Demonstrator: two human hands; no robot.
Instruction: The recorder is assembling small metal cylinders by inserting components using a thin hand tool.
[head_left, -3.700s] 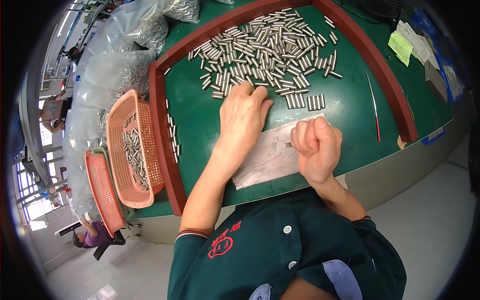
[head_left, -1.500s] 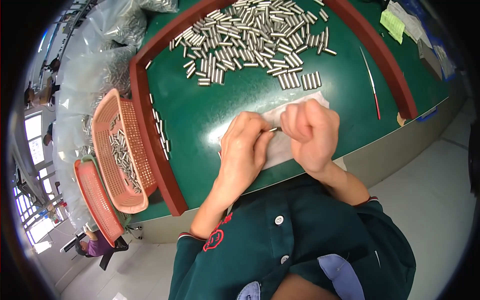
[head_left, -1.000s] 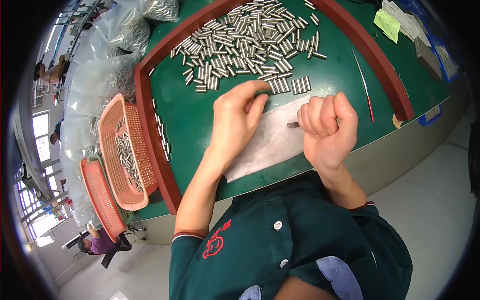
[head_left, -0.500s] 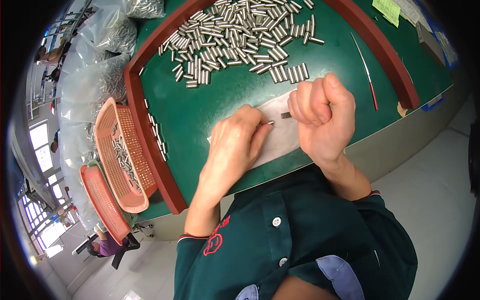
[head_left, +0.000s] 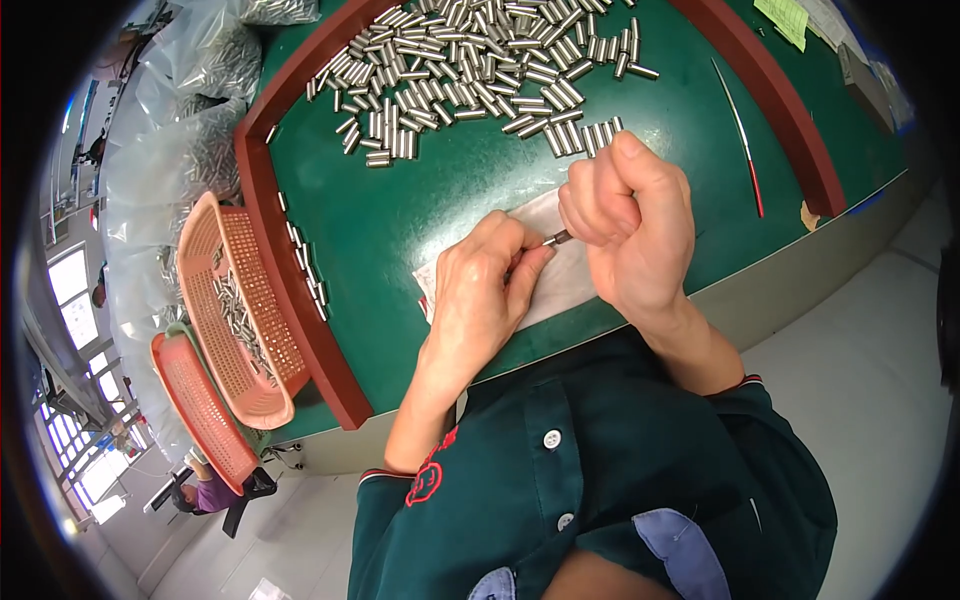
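Observation:
My left hand point(head_left: 482, 280) is closed in a pinch on a small metal pin, whose bright end point(head_left: 548, 242) peeks out at the fingertips. Curled into a fist with the thumb up, my right hand point(head_left: 640, 225) grips a slim tool with a dark tip point(head_left: 563, 237). That tip meets the pin's end; the rest of the tool is hidden in the fist. Under both hands lies a pale cloth point(head_left: 565, 285). Just beyond my right hand, several steel pins stand in a short row point(head_left: 600, 136). A large heap of the same pins point(head_left: 470, 65) covers the far side.
A dark red raised border point(head_left: 290, 290) frames the green tabletop point(head_left: 390, 230). Loose pins point(head_left: 308, 268) lie along its left inner side. Pink baskets point(head_left: 265, 400) and bags of metal parts point(head_left: 215, 150) are on the left. A red-handled pointed tool point(head_left: 755, 185) rests at right.
The tool in my right hand has moved left, and its dark tip now meets the end of the pin; a gap showed before. My left hand keeps its pinch.

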